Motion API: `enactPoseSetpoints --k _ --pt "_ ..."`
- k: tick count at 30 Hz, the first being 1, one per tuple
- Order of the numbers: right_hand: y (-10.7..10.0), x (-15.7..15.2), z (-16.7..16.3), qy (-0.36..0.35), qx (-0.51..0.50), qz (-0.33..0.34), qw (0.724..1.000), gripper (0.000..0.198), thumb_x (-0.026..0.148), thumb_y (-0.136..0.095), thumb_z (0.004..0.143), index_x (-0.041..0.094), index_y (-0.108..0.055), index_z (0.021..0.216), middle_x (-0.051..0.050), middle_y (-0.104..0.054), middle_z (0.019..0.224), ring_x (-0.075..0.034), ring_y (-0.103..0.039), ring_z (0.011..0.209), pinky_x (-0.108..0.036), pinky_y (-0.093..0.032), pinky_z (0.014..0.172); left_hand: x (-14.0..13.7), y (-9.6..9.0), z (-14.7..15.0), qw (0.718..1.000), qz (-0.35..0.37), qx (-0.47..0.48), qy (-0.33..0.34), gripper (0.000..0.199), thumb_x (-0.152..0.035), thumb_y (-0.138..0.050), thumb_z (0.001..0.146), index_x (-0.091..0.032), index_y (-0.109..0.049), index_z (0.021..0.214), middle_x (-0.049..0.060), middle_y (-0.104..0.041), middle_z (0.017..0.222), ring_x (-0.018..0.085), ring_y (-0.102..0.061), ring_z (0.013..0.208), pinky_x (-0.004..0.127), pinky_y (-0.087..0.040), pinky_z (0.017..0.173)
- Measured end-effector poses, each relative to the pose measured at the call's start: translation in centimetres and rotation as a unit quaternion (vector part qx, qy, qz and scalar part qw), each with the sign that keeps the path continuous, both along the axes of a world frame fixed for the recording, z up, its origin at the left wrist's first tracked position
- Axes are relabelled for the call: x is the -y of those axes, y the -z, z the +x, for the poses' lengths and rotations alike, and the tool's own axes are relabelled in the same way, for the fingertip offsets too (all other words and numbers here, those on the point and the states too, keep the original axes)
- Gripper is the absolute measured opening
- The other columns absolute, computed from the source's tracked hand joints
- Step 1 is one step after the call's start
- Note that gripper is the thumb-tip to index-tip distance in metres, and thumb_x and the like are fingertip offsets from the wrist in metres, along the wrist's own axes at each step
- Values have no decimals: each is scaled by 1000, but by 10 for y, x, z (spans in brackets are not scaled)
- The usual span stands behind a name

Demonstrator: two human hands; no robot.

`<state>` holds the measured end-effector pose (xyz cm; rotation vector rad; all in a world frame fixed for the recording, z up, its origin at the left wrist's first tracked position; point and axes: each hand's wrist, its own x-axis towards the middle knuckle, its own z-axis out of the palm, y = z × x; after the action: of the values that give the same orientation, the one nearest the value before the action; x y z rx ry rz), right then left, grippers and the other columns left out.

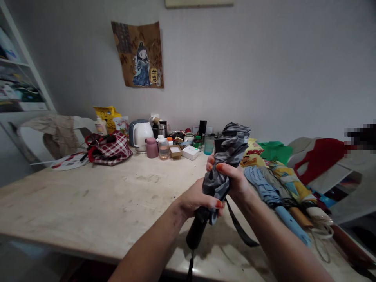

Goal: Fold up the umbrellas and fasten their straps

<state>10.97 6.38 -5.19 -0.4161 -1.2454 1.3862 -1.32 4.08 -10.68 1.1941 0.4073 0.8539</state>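
A folding umbrella (233, 143) with grey and black patterned cloth is held tilted above the table, its cloth bunched and folded together. My left hand (199, 197) wraps round the lower cloth, just above the black handle (196, 233). Higher up, my right hand (230, 176) is closed round the middle of the same umbrella, thumb lying across the cloth. From the cloth hangs a loose dark strap (239, 227) on the right side. A thin cord dangles from the handle's end. Some fingers of both hands are hidden behind the cloth.
Several folded umbrellas lie at the right, among them a light blue one (261, 186) and a yellow patterned one (289, 178). Along the wall stand a white kettle (143, 133), a pink jar (152, 148) and a white box (190, 152). A checkered bag (113, 149) sits at the left.
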Motion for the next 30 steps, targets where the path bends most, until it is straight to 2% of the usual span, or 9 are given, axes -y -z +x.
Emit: enactPoseSetpoints --k 4,6,9,12,14,17,21,24,30 --pt "7 -8 -2 88 22 0 996 42 42 -85 56 18 -67 85 -3 -66 81 -16 -60 70 -28 -52 68 -4 -1 -6 995 17 -18 -94 30 -21 -75 53 -12 -58 77 1 -60 54 12 -55 43 22 -44 41" --pt "11 -14 -2 78 42 29 996 50 47 -86 58 19 -66 95 -5 -68 95 -18 -63 82 -30 -53 78 -6 -4 -13 988 23 -23 -149 30 -20 -75 52 -12 -58 76 0 -60 54 12 -54 42 22 -43 39" --pt "16 -21 1 -69 105 54 991 60 51 -86 59 19 -64 105 -7 -67 104 -18 -63 89 -29 -52 79 -10 -9 -28 987 19 8 -162 28 -24 -73 53 -11 -60 74 2 -60 55 12 -55 43 21 -42 39" --pt "22 -26 5 -206 177 -29 962 57 53 -85 60 15 -66 97 -7 -68 91 -15 -63 75 -26 -52 68 -12 -11 -42 991 5 49 -128 29 -29 -70 52 -9 -63 71 3 -58 53 11 -53 44 19 -38 39" --pt "25 -28 7 -249 208 -77 943 53 55 -84 61 11 -67 87 -6 -67 78 -11 -60 60 -21 -46 54 -13 -11 -49 993 -4 60 -106 30 -31 -71 51 -8 -64 69 4 -57 52 10 -52 43 18 -36 39" --pt "28 -29 6 -228 234 -87 941 52 54 -85 61 9 -67 78 -3 -63 67 -6 -51 49 -18 -33 43 -14 -9 -53 994 -10 64 -93 31 -33 -71 52 -8 -63 68 4 -56 52 10 -51 43 19 -34 39" --pt "28 -22 -1 -146 219 -86 961 42 38 -91 54 12 -64 72 -2 -63 67 -8 -53 57 -20 -39 55 -15 -8 -56 991 6 59 -117 28 -31 -71 54 -10 -61 69 5 -58 52 11 -50 43 21 -36 40" --pt "26 -15 -3 -147 175 -96 969 41 32 -92 51 14 -59 67 0 -62 64 -8 -51 54 -21 -36 54 -18 -4 -60 995 4 44 -95 31 -33 -71 53 -9 -62 72 5 -57 53 11 -50 44 20 -35 39" --pt "14 -20 27 -139 272 7 952 39 46 -81 66 15 -58 69 2 -56 53 -9 -48 51 -23 -33 52 -24 7 -69 997 40 56 -24 37 -38 -69 59 -9 -67 83 6 -60 64 10 -49 50 19 -33 41"
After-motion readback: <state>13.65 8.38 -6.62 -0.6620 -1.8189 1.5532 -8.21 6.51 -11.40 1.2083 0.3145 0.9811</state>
